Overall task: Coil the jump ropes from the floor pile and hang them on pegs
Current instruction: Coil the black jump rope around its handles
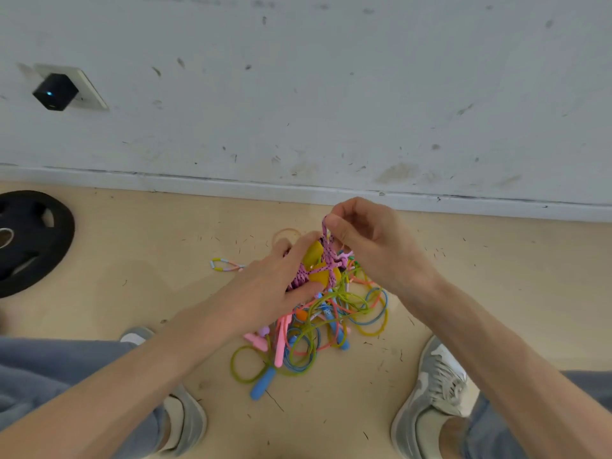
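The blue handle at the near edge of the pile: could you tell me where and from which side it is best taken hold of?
Grip the blue handle round its middle, from above on the near side. It lies flat on the floor, its lower end clear of the tangle; only its upper end meets the yellow-green cord. The left hand and right hand hold the pink rope.

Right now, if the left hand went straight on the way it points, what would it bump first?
Most likely the right hand, which pinches the pink rope just past the fingertips of the left hand. The left hand itself grips that rope's coils, which would move along. Depth is unclear from one view.
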`<state>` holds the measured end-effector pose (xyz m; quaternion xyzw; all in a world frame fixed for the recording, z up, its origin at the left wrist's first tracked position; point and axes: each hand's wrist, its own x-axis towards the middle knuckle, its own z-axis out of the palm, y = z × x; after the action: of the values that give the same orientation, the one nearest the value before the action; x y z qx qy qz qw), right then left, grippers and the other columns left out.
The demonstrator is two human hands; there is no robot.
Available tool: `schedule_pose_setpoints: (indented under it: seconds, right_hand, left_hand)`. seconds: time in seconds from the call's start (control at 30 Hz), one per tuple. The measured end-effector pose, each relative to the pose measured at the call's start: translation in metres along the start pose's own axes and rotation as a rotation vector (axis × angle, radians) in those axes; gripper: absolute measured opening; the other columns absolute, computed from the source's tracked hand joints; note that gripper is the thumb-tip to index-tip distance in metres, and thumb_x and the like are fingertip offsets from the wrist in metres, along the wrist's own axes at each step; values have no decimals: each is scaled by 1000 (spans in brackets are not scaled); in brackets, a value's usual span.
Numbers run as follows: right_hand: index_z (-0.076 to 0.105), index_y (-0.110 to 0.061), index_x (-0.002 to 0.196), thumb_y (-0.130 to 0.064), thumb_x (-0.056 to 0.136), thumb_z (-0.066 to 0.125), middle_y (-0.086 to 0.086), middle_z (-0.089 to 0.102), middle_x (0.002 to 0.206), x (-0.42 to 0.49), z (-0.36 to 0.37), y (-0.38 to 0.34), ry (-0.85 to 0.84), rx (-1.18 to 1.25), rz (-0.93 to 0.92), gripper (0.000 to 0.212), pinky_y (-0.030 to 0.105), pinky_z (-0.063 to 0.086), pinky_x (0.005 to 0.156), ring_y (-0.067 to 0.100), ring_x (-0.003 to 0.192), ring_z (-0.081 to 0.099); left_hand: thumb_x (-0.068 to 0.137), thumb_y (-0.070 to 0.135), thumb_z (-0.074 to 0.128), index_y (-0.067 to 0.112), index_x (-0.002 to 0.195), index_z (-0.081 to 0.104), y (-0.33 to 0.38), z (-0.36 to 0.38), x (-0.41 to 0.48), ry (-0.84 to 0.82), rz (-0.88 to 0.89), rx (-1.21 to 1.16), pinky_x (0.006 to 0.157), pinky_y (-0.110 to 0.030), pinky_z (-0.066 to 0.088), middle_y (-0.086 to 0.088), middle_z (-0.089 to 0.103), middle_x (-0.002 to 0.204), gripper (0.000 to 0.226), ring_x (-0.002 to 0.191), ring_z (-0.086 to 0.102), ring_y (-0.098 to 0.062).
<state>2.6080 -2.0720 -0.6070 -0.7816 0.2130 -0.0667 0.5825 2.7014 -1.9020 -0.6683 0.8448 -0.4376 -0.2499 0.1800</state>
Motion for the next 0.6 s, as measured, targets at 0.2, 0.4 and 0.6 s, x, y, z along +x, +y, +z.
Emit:
schedule_pose_setpoints:
  seconds: [0.2,0.4,0.6]
  right_hand:
    - [64,-6,93,-9,102,63,0,60,73,-7,17,-12,-163,87,-200,10,23,46,66,10,67,55]
    - [64,0,96,-11,105,57,4,62,77,3,9,-12,-198,142,-34,16,22,48,68,13,69,55]
    - [59,10,102,-17,107,54,8,61,73,8,8,-4,-162,317,41,28,25,49,56,20,61,53]
  left_hand:
    - [92,61,63,26,127,59,5,-3,4,-145,32,-123,96,-41,48,2,54,121,50,112,57,-20]
    - [81,70,71,35,132,60,7,-5,2,-274,68,-128,106,-37,44,5,56,130,63,123,52,-14]
    - [89,86,32,50,133,57,5,-8,5,-112,91,-166,103,-41,48,10,56,132,62,122,55,-10]
